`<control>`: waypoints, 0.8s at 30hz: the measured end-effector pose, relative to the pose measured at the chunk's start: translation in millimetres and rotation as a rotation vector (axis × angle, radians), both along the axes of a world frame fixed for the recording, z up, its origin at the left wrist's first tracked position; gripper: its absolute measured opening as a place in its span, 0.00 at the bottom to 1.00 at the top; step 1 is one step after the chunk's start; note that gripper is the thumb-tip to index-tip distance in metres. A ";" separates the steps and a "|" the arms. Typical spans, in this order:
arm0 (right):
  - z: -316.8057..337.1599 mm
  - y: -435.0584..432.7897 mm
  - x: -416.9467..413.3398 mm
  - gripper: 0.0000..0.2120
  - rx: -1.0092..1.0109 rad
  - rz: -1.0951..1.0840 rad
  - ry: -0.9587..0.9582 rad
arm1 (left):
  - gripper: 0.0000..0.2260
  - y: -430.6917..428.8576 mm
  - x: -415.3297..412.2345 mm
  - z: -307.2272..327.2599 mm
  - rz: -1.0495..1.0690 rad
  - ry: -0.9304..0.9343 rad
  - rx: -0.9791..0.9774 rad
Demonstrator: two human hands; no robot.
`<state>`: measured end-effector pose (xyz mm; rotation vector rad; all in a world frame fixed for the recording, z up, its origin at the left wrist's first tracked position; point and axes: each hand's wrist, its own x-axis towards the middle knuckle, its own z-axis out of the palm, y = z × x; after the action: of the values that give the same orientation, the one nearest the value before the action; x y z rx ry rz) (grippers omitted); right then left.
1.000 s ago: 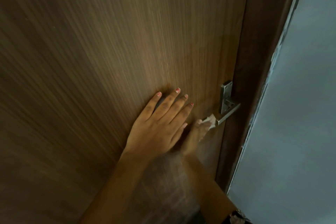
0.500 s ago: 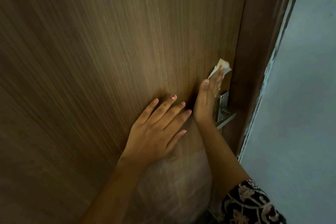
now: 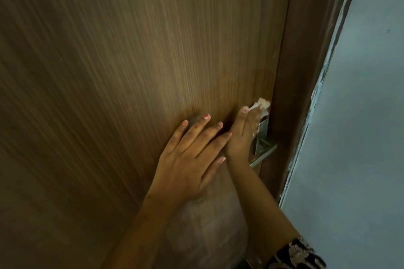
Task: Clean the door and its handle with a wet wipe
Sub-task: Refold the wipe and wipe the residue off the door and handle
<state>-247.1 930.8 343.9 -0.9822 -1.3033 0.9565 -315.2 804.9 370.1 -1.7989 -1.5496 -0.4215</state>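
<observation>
The left hand (image 3: 188, 159) lies flat on the door (image 3: 131, 72), fingers spread straight, while the right hand (image 3: 242, 135), fingers extended, presses the crumpled wet wipe (image 3: 261, 103) against the door just above the handle (image 3: 263, 150)

The door (image 3: 131, 72) is brown wood-look laminate with fine vertical grain, shut against its darker frame on the right; a paler, hazy patch shows on its lower part; the handle (image 3: 263, 148) is a silver metal lever on a rectangular backplate, set near the door's right edge and partly hidden behind the right hand (image 3: 242, 135); the wet wipe (image 3: 261, 103) is white and crumpled, pressed against the door just above the backplate, under the right hand's fingers (image 3: 251, 116), its bunched end sticking out past the fingertips; a scrap of it shows beside the palm.
</observation>
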 end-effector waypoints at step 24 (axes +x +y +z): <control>-20.3 35.6 37.2 0.33 0.028 -0.229 -0.760 | 0.18 13.3 16.0 4.9 -0.075 -0.025 -0.006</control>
<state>-209.9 966.4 323.6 -1.5149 -1.7592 0.3813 -299.1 818.2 375.0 -1.8669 -1.5056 -0.4772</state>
